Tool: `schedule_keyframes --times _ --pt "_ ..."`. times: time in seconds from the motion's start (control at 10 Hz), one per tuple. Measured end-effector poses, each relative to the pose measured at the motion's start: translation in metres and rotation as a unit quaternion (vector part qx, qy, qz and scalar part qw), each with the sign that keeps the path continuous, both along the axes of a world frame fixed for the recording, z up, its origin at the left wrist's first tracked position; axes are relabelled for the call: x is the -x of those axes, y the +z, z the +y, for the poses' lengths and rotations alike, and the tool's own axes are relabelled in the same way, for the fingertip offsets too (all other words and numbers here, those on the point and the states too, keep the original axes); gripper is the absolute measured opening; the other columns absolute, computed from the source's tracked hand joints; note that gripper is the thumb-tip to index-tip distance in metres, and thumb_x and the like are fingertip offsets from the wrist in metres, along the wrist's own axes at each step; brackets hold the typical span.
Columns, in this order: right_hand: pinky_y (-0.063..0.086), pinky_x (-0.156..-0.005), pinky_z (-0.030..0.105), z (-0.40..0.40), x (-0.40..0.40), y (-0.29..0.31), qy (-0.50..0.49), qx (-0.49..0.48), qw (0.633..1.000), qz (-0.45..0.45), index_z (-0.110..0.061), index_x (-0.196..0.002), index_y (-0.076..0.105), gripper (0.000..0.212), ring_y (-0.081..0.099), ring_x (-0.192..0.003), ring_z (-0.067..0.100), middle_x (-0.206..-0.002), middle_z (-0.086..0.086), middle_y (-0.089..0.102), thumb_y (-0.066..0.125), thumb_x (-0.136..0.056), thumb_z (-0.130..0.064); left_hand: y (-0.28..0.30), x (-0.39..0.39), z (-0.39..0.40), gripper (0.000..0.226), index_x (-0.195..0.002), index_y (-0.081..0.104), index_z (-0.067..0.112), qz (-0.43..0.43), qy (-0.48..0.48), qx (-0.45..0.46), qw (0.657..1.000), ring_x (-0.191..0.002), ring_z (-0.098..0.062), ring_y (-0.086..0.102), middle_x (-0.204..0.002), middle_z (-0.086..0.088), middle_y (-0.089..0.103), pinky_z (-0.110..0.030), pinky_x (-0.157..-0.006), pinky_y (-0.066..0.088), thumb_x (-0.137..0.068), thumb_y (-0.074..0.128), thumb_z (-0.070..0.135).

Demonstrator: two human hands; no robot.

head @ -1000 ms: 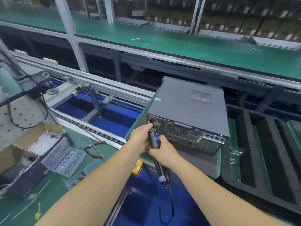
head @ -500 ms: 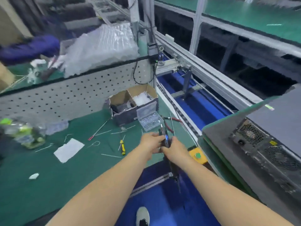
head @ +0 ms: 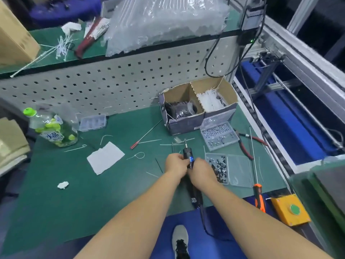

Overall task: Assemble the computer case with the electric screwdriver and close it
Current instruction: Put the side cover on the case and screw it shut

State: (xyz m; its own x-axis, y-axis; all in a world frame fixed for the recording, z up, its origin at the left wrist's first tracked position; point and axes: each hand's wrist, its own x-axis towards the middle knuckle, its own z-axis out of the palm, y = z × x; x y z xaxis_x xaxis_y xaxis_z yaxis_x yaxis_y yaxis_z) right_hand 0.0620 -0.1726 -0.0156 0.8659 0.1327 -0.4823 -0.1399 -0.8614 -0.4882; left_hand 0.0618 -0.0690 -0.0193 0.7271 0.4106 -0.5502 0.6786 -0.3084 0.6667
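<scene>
Two hands of mine are wrapped around the electric screwdriver (head: 189, 157). My left hand (head: 175, 164) grips it near the top, and my right hand (head: 202, 171) grips it just below. Its tip points away from me, over the green table (head: 56, 202). Its black cord hangs down past the table edge. Just to the right of my hands lies a clear tray of dark screws (head: 217, 168). Behind it is another clear box of silver screws (head: 219, 134). A cardboard box (head: 197, 107) stands farther back by the white wall with holes. An orange-handled screwdriver (head: 259, 197) lies near the yellow button box (head: 290, 209). The computer case (head: 330, 184) is at the far right edge, mostly cut off.
</scene>
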Motion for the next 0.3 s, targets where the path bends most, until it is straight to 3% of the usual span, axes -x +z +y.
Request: schedule_keyframes --times 0.1,0.2,0.3 --pt "0.042 -0.07 0.035 0.003 -0.013 -0.011 -0.03 -0.018 0.999 0.003 -0.005 -0.112 0.058 0.016 0.066 -0.101 0.037 -0.11 0.02 0.069 0.058 -0.098 -0.012 -0.008 -0.008 0.0 0.012 -0.087 0.077 0.017 0.005 -0.025 -0.019 0.999 -0.075 -0.023 0.061 -0.079 -0.003 0.07 -0.027 -0.064 0.043 -0.083 0.069 0.009" --pt "0.045 -0.072 0.034 -0.008 -0.017 -0.011 -0.028 -0.03 0.999 0.007 -0.007 -0.119 0.06 0.022 0.066 -0.102 0.036 -0.111 0.017 0.069 0.057 -0.099 -0.012 -0.007 -0.01 -0.006 0.018 -0.096 0.076 0.021 -0.008 -0.04 -0.051 0.998 -0.084 -0.026 0.065 -0.088 -0.003 0.072 -0.027 -0.068 0.042 -0.086 0.065 0.01" --pt "0.046 -0.081 0.033 -0.028 -0.011 -0.002 -0.033 -0.049 0.998 0.004 -0.01 -0.135 0.058 0.037 0.065 -0.113 0.034 -0.122 0.014 0.07 0.059 -0.098 -0.016 0.01 -0.01 -0.024 0.024 -0.113 0.072 0.016 -0.072 -0.077 -0.1 0.989 -0.106 -0.03 0.067 -0.111 -0.006 0.074 -0.031 -0.085 0.05 -0.091 0.063 0.014"
